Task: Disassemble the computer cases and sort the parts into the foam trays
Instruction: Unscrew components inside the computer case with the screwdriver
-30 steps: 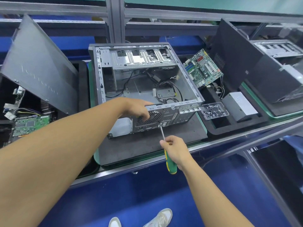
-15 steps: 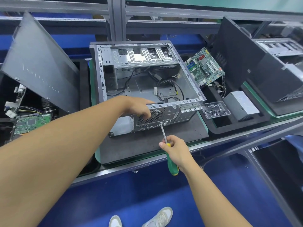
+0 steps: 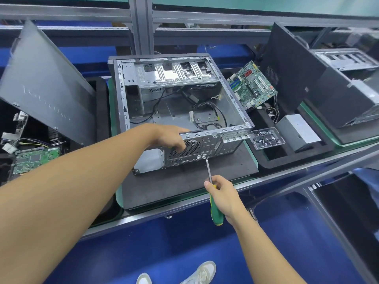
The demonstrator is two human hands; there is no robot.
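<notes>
The computer case point(image 3: 178, 75) is formed of bare sheet metal with a smooth, dull silver finish. The side panel point(image 3: 47, 85) is finished in matt dark grey. The foam tray point(image 3: 297, 159) is matt black. The screwdriver point(image 3: 217, 212) is fitted with a bright steel shank and a glossy green-and-yellow plastic handle. The screw box point(image 3: 266, 138) is moulded in clear, glossy plastic. The mat point(image 3: 184, 185) is surfaced in matt dark grey.
</notes>
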